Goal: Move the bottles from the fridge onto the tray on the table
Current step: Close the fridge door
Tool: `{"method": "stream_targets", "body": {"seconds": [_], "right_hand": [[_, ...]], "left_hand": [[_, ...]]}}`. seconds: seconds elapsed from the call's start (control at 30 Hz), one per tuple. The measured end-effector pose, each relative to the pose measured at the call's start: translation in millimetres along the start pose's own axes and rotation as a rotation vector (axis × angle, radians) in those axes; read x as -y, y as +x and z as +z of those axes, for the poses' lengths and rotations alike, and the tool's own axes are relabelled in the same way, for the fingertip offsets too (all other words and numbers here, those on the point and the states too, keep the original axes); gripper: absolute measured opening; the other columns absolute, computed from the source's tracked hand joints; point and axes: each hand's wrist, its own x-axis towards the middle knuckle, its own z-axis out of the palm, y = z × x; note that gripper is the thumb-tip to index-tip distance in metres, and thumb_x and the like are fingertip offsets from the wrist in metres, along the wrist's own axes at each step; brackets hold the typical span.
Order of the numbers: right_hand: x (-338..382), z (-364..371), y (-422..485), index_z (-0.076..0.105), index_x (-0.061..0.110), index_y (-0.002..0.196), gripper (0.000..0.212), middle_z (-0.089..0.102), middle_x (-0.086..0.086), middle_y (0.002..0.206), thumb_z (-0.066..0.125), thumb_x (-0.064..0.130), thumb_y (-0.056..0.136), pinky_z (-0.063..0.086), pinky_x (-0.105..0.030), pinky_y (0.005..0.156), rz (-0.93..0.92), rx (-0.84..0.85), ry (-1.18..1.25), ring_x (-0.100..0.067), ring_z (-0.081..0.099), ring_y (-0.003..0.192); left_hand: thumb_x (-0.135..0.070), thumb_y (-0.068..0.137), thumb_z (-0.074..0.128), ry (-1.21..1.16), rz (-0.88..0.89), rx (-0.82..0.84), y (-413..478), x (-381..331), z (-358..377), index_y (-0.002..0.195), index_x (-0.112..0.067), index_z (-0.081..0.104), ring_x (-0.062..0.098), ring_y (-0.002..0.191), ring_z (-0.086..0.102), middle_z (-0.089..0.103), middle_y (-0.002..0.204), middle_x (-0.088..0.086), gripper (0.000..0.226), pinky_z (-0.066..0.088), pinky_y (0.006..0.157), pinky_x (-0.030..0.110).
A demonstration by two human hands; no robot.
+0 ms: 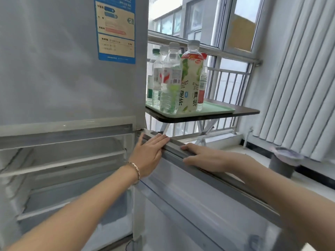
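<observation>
Several bottles stand upright on the pale green tray (217, 108) on the small dark table (244, 113): a green grape drink bottle (190, 78), a clear water bottle (170, 82) in front, and others behind. The lower fridge door (190, 205) is swung open to the right. My left hand (150, 154) lies flat with straight fingers on the door's top edge near the hinge. My right hand (203, 158) rests over the same edge, fingers spread. The lower fridge compartment (72, 169) shows bare shelves, no bottle in sight.
The closed upper fridge door (63, 60) carries a blue energy label (116, 29). A window with a metal railing (232, 82) is behind the table. A white radiator (299, 87) and a grey pipe (281, 165) stand at the right.
</observation>
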Motion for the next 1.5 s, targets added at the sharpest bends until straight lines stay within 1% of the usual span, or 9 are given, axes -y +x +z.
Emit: {"method": "stream_targets", "body": {"seconds": [0.23, 0.43, 0.63, 0.9, 1.0, 1.17, 1.3, 1.4, 1.5], "right_hand": [[20.5, 16.2, -14.9, 0.028, 0.028, 0.153, 0.055, 0.021, 0.000, 0.162, 0.039, 0.038, 0.101, 0.010, -0.029, 0.117, -0.047, -0.001, -0.053, -0.017, 0.018, 0.149], [41.5, 30.5, -23.4, 0.044, 0.030, 0.146, 0.043, 0.036, 0.011, 0.154, 0.036, 0.035, 0.104, 0.017, -0.022, 0.112, -0.214, -0.047, 0.134, -0.009, 0.027, 0.145], [59.6, 70.4, 0.6, 0.040, 0.045, 0.143, 0.041, 0.005, 0.020, 0.160, 0.026, 0.038, 0.105, -0.011, -0.034, 0.120, -0.428, -0.177, 0.054, 0.002, -0.011, 0.147], [115.2, 112.2, 44.7, 0.030, 0.034, 0.151, 0.100, 0.001, 0.022, 0.159, -0.003, 0.087, 0.073, -0.014, -0.032, 0.119, -0.620, -0.274, 0.078, 0.002, -0.013, 0.147], [134.7, 134.4, 63.3, 0.015, 0.037, 0.153, 0.084, -0.001, 0.018, 0.160, 0.000, 0.080, 0.082, -0.010, -0.034, 0.121, -0.693, -0.374, -0.046, 0.000, -0.013, 0.148], [154.5, 162.4, 92.7, 0.001, 0.030, 0.156, 0.077, 0.005, 0.005, 0.164, 0.019, 0.070, 0.092, -0.007, -0.042, 0.121, -0.712, -0.548, -0.213, -0.012, -0.008, 0.151], [165.8, 169.0, 109.5, 0.003, 0.023, 0.157, 0.087, 0.006, -0.002, 0.165, 0.033, 0.066, 0.087, -0.005, -0.046, 0.120, -0.699, -0.570, -0.295, -0.019, -0.005, 0.151], [176.9, 171.8, 122.4, 0.016, 0.018, 0.156, 0.094, 0.018, -0.008, 0.163, 0.044, 0.068, 0.081, 0.002, -0.049, 0.117, -0.660, -0.549, -0.301, -0.022, 0.002, 0.151], [182.6, 176.1, 134.5, 0.028, 0.013, 0.153, 0.100, 0.026, -0.011, 0.160, 0.050, 0.069, 0.073, 0.011, -0.050, 0.115, -0.646, -0.549, -0.330, -0.025, 0.012, 0.149]], "left_hand": [[-0.033, 0.100, 0.019, -0.075, -0.072, 0.152, -17.2, -2.2, -29.1, 0.149, -0.037, 0.023, -0.002, 0.146, 0.009, 0.016, 0.158, -0.019, 0.049, -0.012, 0.118, 0.052], [-0.067, 0.090, 0.015, 0.012, -0.171, 0.324, -41.1, 5.8, -64.1, 0.150, -0.039, 0.015, 0.008, 0.149, 0.000, 0.008, 0.160, -0.016, 0.065, -0.010, 0.116, 0.057], [-0.080, 0.079, 0.025, -0.036, -0.322, 0.430, -82.3, 29.0, -116.2, 0.148, -0.046, 0.012, 0.015, 0.149, -0.007, 0.003, 0.161, -0.011, 0.078, -0.007, 0.118, 0.056], [-0.085, 0.071, 0.031, -0.131, -0.468, 0.540, -174.6, 42.1, -194.4, 0.146, -0.049, -0.005, 0.009, 0.147, -0.016, -0.012, 0.160, -0.013, 0.091, -0.007, 0.120, 0.052], [-0.075, 0.081, 0.035, 0.059, -0.506, 0.581, -198.4, 47.6, -198.9, 0.147, -0.045, -0.009, 0.012, 0.148, -0.016, -0.015, 0.159, -0.010, 0.085, -0.003, 0.121, 0.049], [-0.035, 0.102, 0.025, 0.581, -0.458, 0.214, -229.6, 87.5, -173.3, 0.146, -0.038, -0.018, 0.017, 0.149, -0.009, -0.008, 0.161, -0.003, 0.062, -0.002, 0.120, 0.044], [-0.009, 0.084, 0.059, 0.797, -0.368, -0.014, -235.9, 127.5, -151.5, 0.151, -0.030, -0.003, 0.028, 0.147, 0.006, 0.009, 0.161, 0.005, 0.094, 0.007, 0.118, 0.052], [-0.035, 0.081, 0.068, 0.785, -0.335, -0.007, -234.6, 149.1, -132.6, 0.152, -0.023, 0.014, 0.030, 0.148, 0.015, 0.016, 0.160, 0.008, 0.090, 0.016, 0.117, 0.055], [-0.057, 0.081, 0.058, 0.821, -0.347, 0.059, -232.6, 173.3, -120.6, 0.153, -0.015, 0.007, 0.028, 0.149, -0.001, 0.008, 0.161, 0.008, 0.097, 0.007, 0.117, 0.053]]}}
